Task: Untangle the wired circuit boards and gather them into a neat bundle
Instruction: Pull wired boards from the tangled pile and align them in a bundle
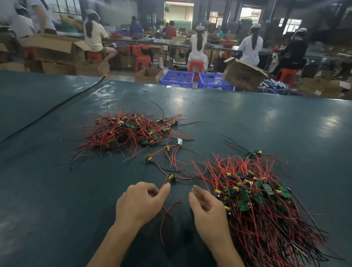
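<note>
A tangled heap of small green circuit boards with red and black wires (pixel 128 132) lies in the middle of the dark green table (pixel 48 185). A combed bundle of boards (pixel 260 200), wires trailing toward me, lies at the right. Between them sit a few loose wired boards (pixel 171 177), (pixel 148 158), (pixel 180 141). My left hand (pixel 140 203) hovers just below the nearest loose board, fingertips almost touching its wire, holding nothing. My right hand (pixel 206 211) rests beside the bundle's left edge, fingers curled and apart. A loose red wire (pixel 166 214) lies between my hands.
A black cable (pixel 49 110) runs across the table's far left. Beyond the far edge stand blue crates (pixel 177 78), cardboard boxes (pixel 244 74) and red stools. Several people sit at other benches with their backs to me.
</note>
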The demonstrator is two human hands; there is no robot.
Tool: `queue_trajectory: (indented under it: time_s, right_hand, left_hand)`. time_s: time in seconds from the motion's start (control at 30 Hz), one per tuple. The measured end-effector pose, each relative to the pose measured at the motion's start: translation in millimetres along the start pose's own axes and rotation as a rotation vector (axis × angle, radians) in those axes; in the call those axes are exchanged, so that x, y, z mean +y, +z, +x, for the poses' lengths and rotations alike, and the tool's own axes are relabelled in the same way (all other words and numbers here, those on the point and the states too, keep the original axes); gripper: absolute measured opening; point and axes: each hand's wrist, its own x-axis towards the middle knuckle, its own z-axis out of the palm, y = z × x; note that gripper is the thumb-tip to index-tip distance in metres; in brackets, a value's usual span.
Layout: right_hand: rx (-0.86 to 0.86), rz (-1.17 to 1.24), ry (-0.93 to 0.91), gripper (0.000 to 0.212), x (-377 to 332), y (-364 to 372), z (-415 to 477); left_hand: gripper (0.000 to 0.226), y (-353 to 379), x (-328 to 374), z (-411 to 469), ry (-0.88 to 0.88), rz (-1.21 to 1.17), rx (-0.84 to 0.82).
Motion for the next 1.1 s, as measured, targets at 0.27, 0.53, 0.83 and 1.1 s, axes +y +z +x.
queue_trajectory:
  time_s: [0.27, 0.53, 0.83, 1.1]
  right_hand:
    - [0.014, 0.016, 0.003, 0.032, 0, -1, 0]
    - [0.065, 0.051, 0.031, 0.03, -10, -2, -3]
    - [-0.056, 0.156, -0.054, 0.018, -15, 1, -5]
    - [0.088, 0.212, -0.137, 0.028, -23, -5, -7]
  left_hand:
    - [0.038, 33, -6, 1, 0.302, 0.212, -0.073]
    - [0.025, 23, 7, -2, 0.241, -0.498, 0.195]
    - [0.03, 12, 20, -15, 0.326, -0.978, 0.1]
    - [0.022, 16, 21, -21, 0.567, -0.728, 0.026]
